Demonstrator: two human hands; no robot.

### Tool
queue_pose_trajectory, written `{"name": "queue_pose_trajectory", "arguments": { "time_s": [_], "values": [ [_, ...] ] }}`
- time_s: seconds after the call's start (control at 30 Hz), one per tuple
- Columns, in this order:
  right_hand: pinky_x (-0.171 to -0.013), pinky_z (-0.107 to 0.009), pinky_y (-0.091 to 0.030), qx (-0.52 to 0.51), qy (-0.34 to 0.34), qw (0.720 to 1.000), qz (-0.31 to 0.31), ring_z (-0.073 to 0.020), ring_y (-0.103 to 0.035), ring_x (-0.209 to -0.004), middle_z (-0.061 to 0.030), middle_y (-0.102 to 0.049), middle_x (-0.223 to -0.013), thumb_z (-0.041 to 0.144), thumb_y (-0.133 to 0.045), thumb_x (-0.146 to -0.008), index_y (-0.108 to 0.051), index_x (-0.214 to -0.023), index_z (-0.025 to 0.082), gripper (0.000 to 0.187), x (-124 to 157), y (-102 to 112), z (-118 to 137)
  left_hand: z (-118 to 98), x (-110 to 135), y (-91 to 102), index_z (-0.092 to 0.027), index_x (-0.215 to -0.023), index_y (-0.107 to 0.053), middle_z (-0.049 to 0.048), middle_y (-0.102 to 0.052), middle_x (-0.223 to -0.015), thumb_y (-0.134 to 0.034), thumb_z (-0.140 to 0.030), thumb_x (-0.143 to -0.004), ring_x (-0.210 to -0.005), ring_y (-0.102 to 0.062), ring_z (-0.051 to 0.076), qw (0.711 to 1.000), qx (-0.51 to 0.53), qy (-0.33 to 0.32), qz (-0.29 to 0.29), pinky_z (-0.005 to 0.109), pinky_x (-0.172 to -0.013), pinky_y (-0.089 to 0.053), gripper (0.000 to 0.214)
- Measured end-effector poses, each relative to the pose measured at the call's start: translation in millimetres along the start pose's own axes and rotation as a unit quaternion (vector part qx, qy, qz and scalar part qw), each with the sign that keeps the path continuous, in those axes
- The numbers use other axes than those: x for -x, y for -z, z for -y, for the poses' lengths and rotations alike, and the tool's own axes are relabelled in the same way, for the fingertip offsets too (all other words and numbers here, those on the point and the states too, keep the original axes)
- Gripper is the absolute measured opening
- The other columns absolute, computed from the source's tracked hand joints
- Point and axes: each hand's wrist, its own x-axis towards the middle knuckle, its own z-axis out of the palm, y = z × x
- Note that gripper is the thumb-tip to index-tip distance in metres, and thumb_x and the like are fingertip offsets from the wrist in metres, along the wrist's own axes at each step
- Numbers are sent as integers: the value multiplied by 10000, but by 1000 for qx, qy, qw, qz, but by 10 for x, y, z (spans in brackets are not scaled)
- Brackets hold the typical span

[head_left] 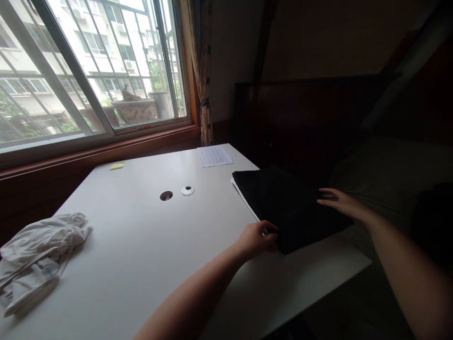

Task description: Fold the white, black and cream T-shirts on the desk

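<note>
A flat, dark black sheet-like piece (283, 203), perhaps folded cloth, lies over the right side of the white table (134, 236). Along its left edge a thin white layer (246, 198) shows underneath. My left hand (260, 238) is at its near left edge, with the fingers curled round that edge. My right hand (341, 204) reaches to its right side, fingers stretched out and slightly apart, at or just above the black surface. Whether the right fingertips press on it is hard to tell in the dim light.
A crumpled pale garment (42, 255) lies at the table's left. Printed paper (215, 156) and yellow sticky notes (117, 165) lie along the far edge. A round hole (166, 195) and a white cap (187, 190) are mid-table. Behind stands a barred window (92, 71).
</note>
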Motion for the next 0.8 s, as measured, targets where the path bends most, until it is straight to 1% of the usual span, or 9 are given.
{"name": "queue_pose_trajectory", "arguments": {
  "time_s": [0.07, 0.1, 0.2, 0.27, 0.33, 0.43, 0.6, 0.7, 0.8],
  "values": [
    [-883, -412, -533, -3, -1, 1000, 7, -343, -683, -1056, -247, -644, -1274, 381, -638, -828, -636, -1323, 162, 541, -45, -42, 55, -45, 121, 68, -237, -1264, -670, 3, -693, -775, -595, -292, -924, -708, -720, 167, 998, -61, -23, 25, 333, -777, -575, 353],
    [-948, -428, -514, 14, 17, 1000, -8, -352, -654, -1122, -237, -609, -1331, 403, -621, -839, -628, -1335, 160, 553, -60, -85, 110, -67, 196, 118, -253, -1307, -650, 10, -702, -825, -587, -306, -930, -705, -715, 163, 995, -91, -41, 29, 343, -798, -570, 386],
    [-1117, -465, -418, 65, 132, 988, -44, -342, -559, -1286, -154, -578, -1405, 479, -533, -898, -644, -1324, 207, 517, -66, -305, 391, -110, 454, 327, -323, -1487, -491, 53, -692, -1086, -607, -336, -930, -736, -707, 149, 990, -115, -72, 35, 344, -824, -564, 569],
    [-1182, -463, -360, 60, 207, 976, -13, -319, -490, -1379, -105, -547, -1476, 518, -486, -929, -615, -1371, 245, 535, -50, -495, 645, -96, 634, 505, -354, -1564, -364, 83, -651, -1212, -616, -361, -933, -782, -709, 154, 993, -91, -61, 44, 341, -814, -570, 679],
    [-1228, -472, -300, 66, 249, 966, 34, -309, -375, -1477, -63, -473, -1566, 558, -459, -945, -552, -1448, 285, 581, -46, -671, 914, -34, 809, 701, -362, -1575, -344, 102, -623, -1280, -619, -375, -938, -880, -709, 179, 995, -78, -54, 36, 354, -840, -571, 694],
    [-1262, -502, -219, 83, 270, 954, 102, -293, -251, -1541, -14, -368, -1641, 619, -406, -964, -433, -1543, 329, 649, -106, -856, 1294, 139, 1051, 1014, -359, -1546, -407, 110, -609, -1316, -617, -390, -948, -1043, -675, 226, 995, -76, -67, -24, 407, -935, -554, 634],
    [-1272, -537, -126, 94, 282, 943, 149, -288, -162, -1564, -33, -225, -1693, 692, -277, -986, -313, -1608, 288, 743, -327, -1072, 1810, 486, 1421, 1559, -314, -1542, -408, 120, -614, -1307, -557, -454, -985, -1177, -637, 267, 983, -69, -73, -151, 466, -1032, -518, 593],
    [-1272, -534, -94, 97, 277, 940, 170, -275, -115, -1572, -25, -177, -1703, 670, -234, -1000, -290, -1617, 282, 731, -370, -1286, 1986, 652, 1668, 1888, -314, -1541, -408, 121, -587, -1385, -497, -480, -1009, -1288, -577, 293, 956, -175, -80, -220, 488, -1081, -482, 565],
    [-1271, -530, -79, 112, 277, 936, 185, -256, -94, -1574, -29, -160, -1705, 621, -223, -1014, -277, -1620, 271, 703, -304, -1532, 2026, 808, 1925, 2176, -350, -1548, -404, 80, -483, -1550, -484, -484, -1010, -1460, -404, 325, 897, -354, -75, -254, 549, -1194, -335, 560]
  ]
}}
